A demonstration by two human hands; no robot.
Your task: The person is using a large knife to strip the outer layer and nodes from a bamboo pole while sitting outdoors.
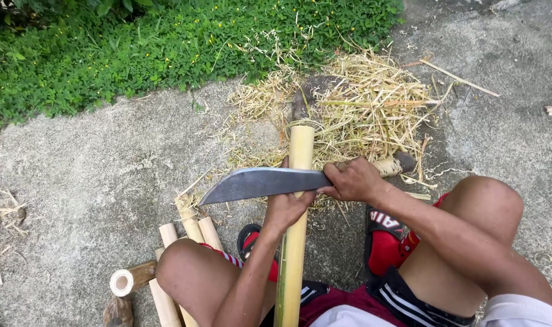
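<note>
Beneath the knife (pixel 258 183) in right-hand fingers (pixel 342 181), left-hand fingers (pixel 288 206) wrap the bamboo pole (pixel 300 151).

Right hand (pixel 353 180) gripping knife (pixel 261 183) across bamboo pole (pixel 298 200)

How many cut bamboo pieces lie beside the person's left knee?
5 visible: three pale pieces fanned upright, one hollow-ended piece pointing left, one dark stub below. Others may hide under the leg.
</note>
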